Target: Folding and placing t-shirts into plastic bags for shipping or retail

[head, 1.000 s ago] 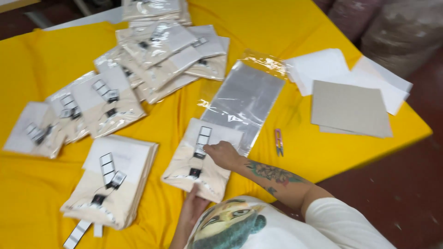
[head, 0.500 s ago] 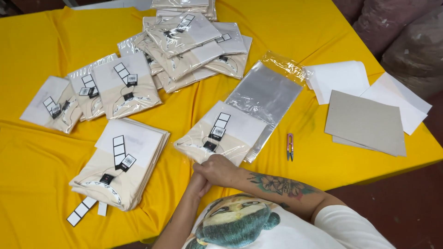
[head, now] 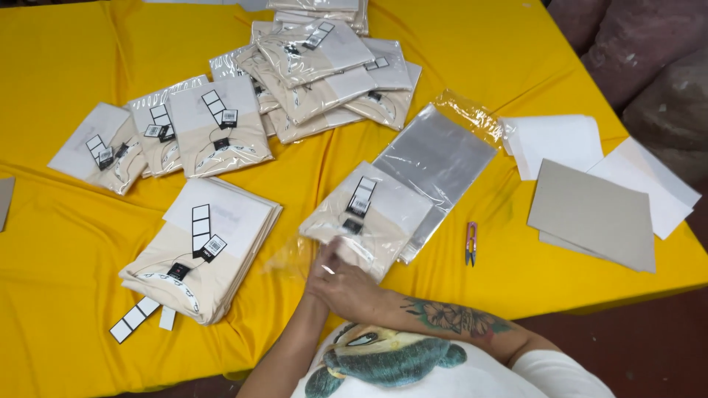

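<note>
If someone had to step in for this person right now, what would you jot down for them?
Both hands meet at the near end of a bagged cream shirt: right hand on top, left hand beneath, at the bag's loose open flap. Empty clear bags lie just beyond it. Unbagged folded shirts are stacked to the left; bagged ones are piled at the far side. Small snips and grey cardboard sheets lie to the right. Flap looks unsealed; the stack remains.
</note>
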